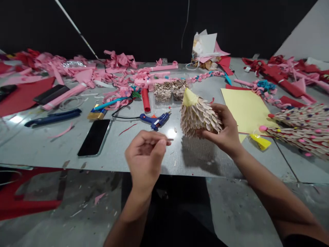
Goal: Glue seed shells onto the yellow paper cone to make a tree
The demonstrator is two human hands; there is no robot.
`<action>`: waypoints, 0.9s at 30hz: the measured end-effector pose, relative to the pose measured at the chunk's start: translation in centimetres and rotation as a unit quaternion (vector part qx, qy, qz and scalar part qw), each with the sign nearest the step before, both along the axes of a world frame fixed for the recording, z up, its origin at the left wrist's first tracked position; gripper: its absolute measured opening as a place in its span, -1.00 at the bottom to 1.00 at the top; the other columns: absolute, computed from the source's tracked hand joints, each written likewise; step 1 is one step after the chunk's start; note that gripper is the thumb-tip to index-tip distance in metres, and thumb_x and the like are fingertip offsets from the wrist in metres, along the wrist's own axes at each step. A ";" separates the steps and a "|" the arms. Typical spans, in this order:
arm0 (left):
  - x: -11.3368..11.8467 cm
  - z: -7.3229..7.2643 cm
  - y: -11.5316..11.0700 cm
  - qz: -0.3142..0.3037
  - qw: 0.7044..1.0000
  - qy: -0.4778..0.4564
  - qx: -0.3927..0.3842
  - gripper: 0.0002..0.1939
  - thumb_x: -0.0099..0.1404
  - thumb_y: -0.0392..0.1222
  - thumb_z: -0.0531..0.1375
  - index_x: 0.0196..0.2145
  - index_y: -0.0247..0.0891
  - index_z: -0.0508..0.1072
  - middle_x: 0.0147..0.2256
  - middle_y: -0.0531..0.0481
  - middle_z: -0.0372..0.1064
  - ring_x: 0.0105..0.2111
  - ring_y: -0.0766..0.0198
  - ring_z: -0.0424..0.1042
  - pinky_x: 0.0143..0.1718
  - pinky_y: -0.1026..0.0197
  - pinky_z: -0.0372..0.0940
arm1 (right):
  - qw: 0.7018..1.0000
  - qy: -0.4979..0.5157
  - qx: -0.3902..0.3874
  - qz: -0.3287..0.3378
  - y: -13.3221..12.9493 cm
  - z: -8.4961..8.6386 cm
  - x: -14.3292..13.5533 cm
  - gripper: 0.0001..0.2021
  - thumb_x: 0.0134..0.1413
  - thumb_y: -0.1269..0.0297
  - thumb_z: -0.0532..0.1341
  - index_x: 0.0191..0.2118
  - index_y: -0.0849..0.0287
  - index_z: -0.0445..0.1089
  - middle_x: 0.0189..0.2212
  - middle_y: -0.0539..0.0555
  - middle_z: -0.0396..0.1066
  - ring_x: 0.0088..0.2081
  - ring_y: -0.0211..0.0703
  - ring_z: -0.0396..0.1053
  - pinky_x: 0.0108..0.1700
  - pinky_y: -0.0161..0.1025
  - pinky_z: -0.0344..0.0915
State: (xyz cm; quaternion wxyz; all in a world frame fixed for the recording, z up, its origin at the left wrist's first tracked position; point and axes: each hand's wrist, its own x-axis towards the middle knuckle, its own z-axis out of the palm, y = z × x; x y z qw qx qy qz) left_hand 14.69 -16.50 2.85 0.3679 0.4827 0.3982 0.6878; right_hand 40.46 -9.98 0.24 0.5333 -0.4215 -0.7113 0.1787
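Note:
My right hand (227, 132) grips a paper cone (199, 118) from its right side, holding it above the table. Overlapping pale, shell-like pieces cover most of the cone, while its yellow tip (189, 97) is bare and leans left. To the left, my left hand (146, 154) is closed in a pinch on a small, thin dark piece (170, 139), apart from the cone. Behind that hand a blue glue gun (155, 120) lies on its side, nozzle toward the cone. Clear plastic boxes (171, 91) of pale pieces stand farther back.
A phone (95, 138), a brush (96, 113) and a blue cutter-like tool (52, 117) lie on the left. Yellow paper (245, 109) lies right, beside finished-looking cones (303, 132) with coloured dots. Pink paper scraps (118, 60) line the back. The table's front edge is near me.

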 end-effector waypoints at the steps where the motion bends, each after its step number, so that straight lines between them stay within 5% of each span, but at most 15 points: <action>1: 0.8 0.1 0.7 -0.006 0.999 -0.048 -0.022 -0.85 0.38 -0.27 0.40 -0.33 -0.18 0.51 -0.43 0.08 0.50 -0.49 0.37 0.40 -0.48 0.35 0.26 | 1.000 -0.014 0.012 0.004 -0.3 0.1 -0.3 -0.26 0.07 0.20 0.65 0.33 -0.13 0.43 0.26 0.16 0.61 0.24 0.28 0.65 0.30 0.30 0.66; 6: 3.8 1.7 2.7 -0.042 0.965 -0.233 -0.113 -0.63 0.25 -0.11 0.47 -0.36 -0.15 0.30 -0.54 0.25 0.07 -0.59 0.45 -0.01 -0.58 0.40 -0.04 | 0.996 -0.042 0.080 0.006 -0.5 -0.2 -0.7 -0.19 0.10 0.18 0.65 0.41 -0.13 0.39 0.33 0.25 0.55 0.39 0.39 0.56 0.41 0.42 0.57; 16: 5.1 1.8 2.1 -0.121 0.921 -0.309 -0.204 -0.50 0.29 -0.07 0.49 -0.36 -0.13 0.18 -0.47 0.23 -0.08 -0.57 0.45 -0.10 -0.61 0.41 -0.10 | 0.979 -0.120 0.153 -0.067 -0.6 0.6 -0.9 -0.17 0.08 0.10 0.67 0.42 -0.23 0.39 0.27 0.21 0.57 0.30 0.46 0.56 0.33 0.55 0.53; 27: 4.9 3.1 1.6 -0.163 0.878 -0.391 -0.225 -0.55 0.34 -0.24 0.43 -0.42 -0.17 0.17 -0.50 0.26 -0.09 -0.57 0.48 -0.16 -0.60 0.45 -0.11 | 0.978 -0.123 0.158 -0.052 0.1 -0.1 -0.5 -0.09 -0.02 0.08 0.71 0.42 -0.09 0.41 0.27 0.28 0.58 0.27 0.50 0.57 0.28 0.55 0.55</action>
